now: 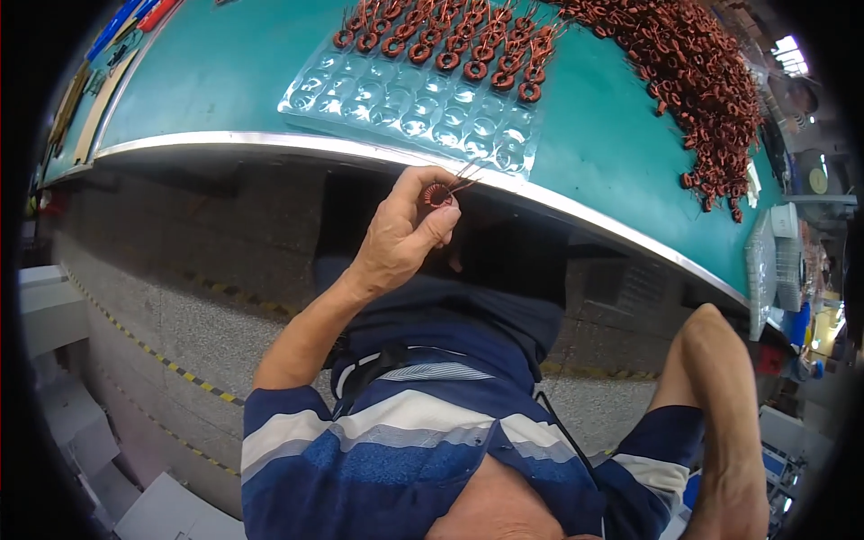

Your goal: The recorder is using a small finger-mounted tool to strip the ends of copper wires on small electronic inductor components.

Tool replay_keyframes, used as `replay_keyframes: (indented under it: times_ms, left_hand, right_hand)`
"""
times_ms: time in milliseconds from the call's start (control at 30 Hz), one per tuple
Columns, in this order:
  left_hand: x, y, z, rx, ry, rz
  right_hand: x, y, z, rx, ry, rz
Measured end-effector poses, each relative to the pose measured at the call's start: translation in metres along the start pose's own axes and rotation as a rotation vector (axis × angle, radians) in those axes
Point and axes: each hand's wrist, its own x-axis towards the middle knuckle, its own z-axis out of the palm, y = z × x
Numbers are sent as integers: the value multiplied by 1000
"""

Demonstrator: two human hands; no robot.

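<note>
Between the thumb and fingers of my left hand [396, 236] is a small ring-shaped coil [437, 195] wound with copper-red wire. Its thin wire leads stick out to the right, over the edge of the green table [207, 94]. Just beyond the hand lies a clear plastic tray [310, 101] with round pockets. Upright rows of similar coils [448, 60] fill its far part, while the pockets nearer me hold none. My right arm [715, 378] is bent at the elbow and runs down out of the picture, so the right hand does not show.
A large heap of loose coils [697, 85] spreads over the table's right side. Stacked clear trays [762, 265] and a white tub [784, 220] stand at the far right. Tools with coloured handles [155, 14] lie at the upper left. A pale metal edge [594, 211] borders the table.
</note>
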Motion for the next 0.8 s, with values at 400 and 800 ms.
replay_keyframes:
  times_ms: [400, 800]
  left_hand:
    - [-11, 0, -10, -196, 63, 48]
    - [-16, 6, -12, -123, 95, 52]
  right_hand:
    - [-73, -4, -1, 98, 141, 365]
    - [-61, 37, -224, 257, 285, 686]
